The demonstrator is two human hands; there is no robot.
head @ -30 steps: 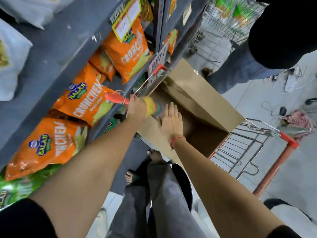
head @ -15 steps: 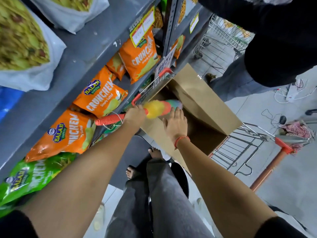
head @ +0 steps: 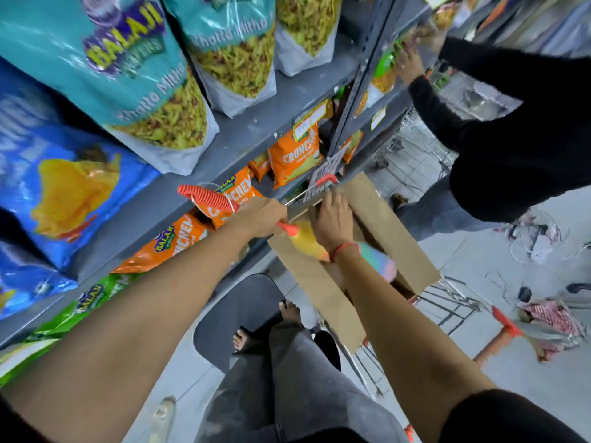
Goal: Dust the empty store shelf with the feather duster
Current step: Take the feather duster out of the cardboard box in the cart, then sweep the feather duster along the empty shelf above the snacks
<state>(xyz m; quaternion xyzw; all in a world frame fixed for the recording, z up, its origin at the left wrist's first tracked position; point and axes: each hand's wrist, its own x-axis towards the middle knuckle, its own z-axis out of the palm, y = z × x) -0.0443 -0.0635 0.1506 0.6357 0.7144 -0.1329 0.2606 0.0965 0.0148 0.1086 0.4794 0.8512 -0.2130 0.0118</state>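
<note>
Duster (head: 307, 239) swung lower — gripped by left hand (head: 262, 215) | under right hand (head: 331, 219)

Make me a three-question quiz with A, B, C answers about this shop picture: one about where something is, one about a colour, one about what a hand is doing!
1. Where is the cardboard box?
A. in the trolley
B. on a shelf
C. on a chair

2. What colour is the duster handle?
A. blue
B. red
C. black

3. What is the left hand doing?
A. hanging free
B. gripping the feather duster
C. holding a snack bag

Answers: A, the box sits in the wire trolley; B, the ribbed handle is red; B, its fingers wrap the shaft.
</note>
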